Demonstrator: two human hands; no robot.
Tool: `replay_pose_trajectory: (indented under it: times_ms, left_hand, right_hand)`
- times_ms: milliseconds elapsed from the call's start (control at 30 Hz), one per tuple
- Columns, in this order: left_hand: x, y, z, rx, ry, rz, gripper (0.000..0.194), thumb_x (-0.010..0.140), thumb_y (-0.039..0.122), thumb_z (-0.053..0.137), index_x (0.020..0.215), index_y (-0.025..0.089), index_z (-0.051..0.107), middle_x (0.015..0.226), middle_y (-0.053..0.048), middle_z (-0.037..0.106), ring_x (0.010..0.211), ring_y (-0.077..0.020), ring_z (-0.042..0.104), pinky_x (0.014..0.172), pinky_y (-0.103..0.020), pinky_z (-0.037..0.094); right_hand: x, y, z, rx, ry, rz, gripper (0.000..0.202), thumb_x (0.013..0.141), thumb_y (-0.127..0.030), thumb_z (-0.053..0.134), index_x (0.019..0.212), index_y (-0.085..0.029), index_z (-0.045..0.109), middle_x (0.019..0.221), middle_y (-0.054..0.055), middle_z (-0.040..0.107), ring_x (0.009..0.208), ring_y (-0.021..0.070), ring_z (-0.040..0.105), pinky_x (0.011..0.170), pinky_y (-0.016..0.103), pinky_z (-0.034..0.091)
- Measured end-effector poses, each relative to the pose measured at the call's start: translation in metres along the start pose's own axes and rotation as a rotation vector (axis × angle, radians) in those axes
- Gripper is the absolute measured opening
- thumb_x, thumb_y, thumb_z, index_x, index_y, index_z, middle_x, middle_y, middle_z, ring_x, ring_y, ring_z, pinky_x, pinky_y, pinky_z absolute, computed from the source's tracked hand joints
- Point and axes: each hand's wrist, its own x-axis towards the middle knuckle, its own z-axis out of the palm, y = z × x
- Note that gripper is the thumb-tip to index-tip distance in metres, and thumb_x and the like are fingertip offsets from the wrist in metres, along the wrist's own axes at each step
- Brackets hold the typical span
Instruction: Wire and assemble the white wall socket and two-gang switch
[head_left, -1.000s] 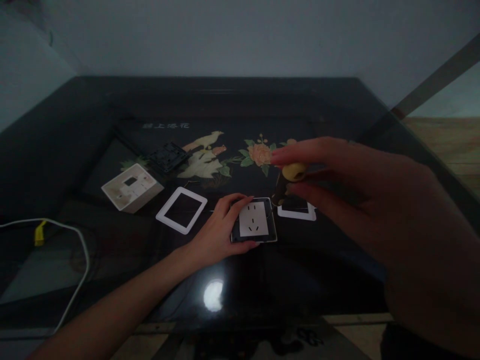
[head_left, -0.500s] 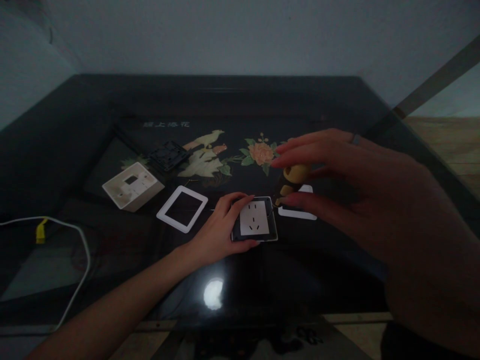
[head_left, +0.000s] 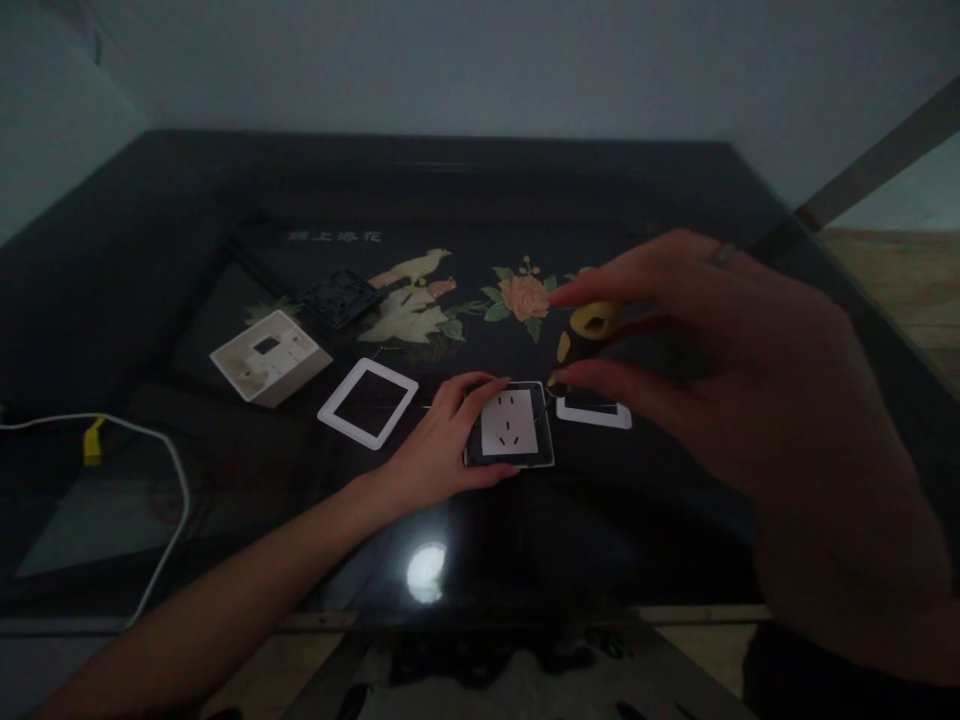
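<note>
A wall socket point(head_left: 509, 424) with a white face and dark surround lies on the dark table. My left hand point(head_left: 448, 430) grips it from the left, thumb along the near edge and fingers over the far edge. In my right hand point(head_left: 697, 340) is a screwdriver point(head_left: 589, 333) with a yellow and black handle, pinched between thumb and fingers. Its thin shaft slants down to the right side of the socket; the exact contact of the tip is too dim to make out.
White frames lie either side, one frame point(head_left: 367, 403) left and another frame point(head_left: 596, 412) under my right hand. A white back box point(head_left: 271, 358) and a black plastic part point(head_left: 339, 298) sit farther left. A white cable point(head_left: 176, 470) with a yellow tie point(head_left: 92, 442) curves at far left.
The right hand and the screwdriver handle have turned a little, with the fingers shifted on the handle. The left hand stays on the socket. The whole view has tilted slightly.
</note>
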Motion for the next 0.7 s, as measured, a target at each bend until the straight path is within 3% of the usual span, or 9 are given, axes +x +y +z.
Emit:
replay_pose_trajectory:
  times_ms: [100, 267, 400, 567, 700]
  left_hand:
    - [-0.0005, -0.0010, 0.0005, -0.006, -0.001, -0.002, 0.088, 0.077, 0.047, 0.076, 0.148, 0.028, 0.028, 0.142, -0.015, 0.036, 0.133, -0.0368, 0.039, 0.113, -0.059, 0.037]
    - [-0.0012, 0.0009, -0.0010, -0.008, -0.009, -0.012, 0.087, 0.077, 0.047, 0.077, 0.148, 0.029, 0.029, 0.141, -0.015, 0.037, 0.133, -0.0371, 0.040, 0.112, -0.060, 0.038]
    - [-0.0006, 0.0008, -0.0010, -0.005, 0.010, 0.016, 0.086, 0.077, 0.045, 0.077, 0.147, 0.026, 0.030, 0.139, -0.015, 0.039, 0.131, -0.0367, 0.041, 0.112, -0.059, 0.039]
    - [-0.0010, -0.0035, 0.0011, -0.005, 0.024, 0.038, 0.088, 0.077, 0.046, 0.077, 0.148, 0.028, 0.029, 0.141, -0.014, 0.037, 0.132, -0.0378, 0.039, 0.112, -0.061, 0.037]
    - [-0.0012, -0.0039, 0.0014, -0.001, 0.023, 0.034, 0.088, 0.076, 0.045, 0.078, 0.148, 0.029, 0.029, 0.141, -0.013, 0.037, 0.133, -0.0374, 0.040, 0.112, -0.061, 0.037]
  right_hand:
    - [0.0004, 0.0000, 0.0016, -0.055, 0.048, 0.008, 0.025, 0.082, -0.020, 0.075, 0.106, -0.023, 0.070, 0.096, 0.001, 0.068, 0.085, 0.0166, 0.068, 0.076, 0.027, 0.058]
    - [-0.0010, -0.0015, 0.0000, 0.018, 0.013, 0.031, 0.038, 0.083, -0.009, 0.068, 0.119, -0.024, 0.067, 0.111, -0.001, 0.074, 0.090, 0.0159, 0.072, 0.086, 0.027, 0.058]
    - [-0.0007, -0.0023, -0.0002, 0.046, -0.030, 0.047, 0.034, 0.085, -0.012, 0.067, 0.118, -0.023, 0.067, 0.114, 0.000, 0.074, 0.094, 0.0160, 0.071, 0.084, 0.027, 0.059]
    - [0.0005, 0.0023, 0.0045, 0.077, 0.035, -0.021, 0.031, 0.080, -0.017, 0.075, 0.109, -0.024, 0.068, 0.103, 0.002, 0.069, 0.095, 0.0200, 0.067, 0.079, 0.032, 0.059]
    - [0.0002, 0.0037, 0.0066, 0.019, 0.107, -0.049, 0.017, 0.080, -0.021, 0.077, 0.094, -0.025, 0.068, 0.090, 0.001, 0.067, 0.083, 0.0191, 0.066, 0.069, 0.031, 0.056]
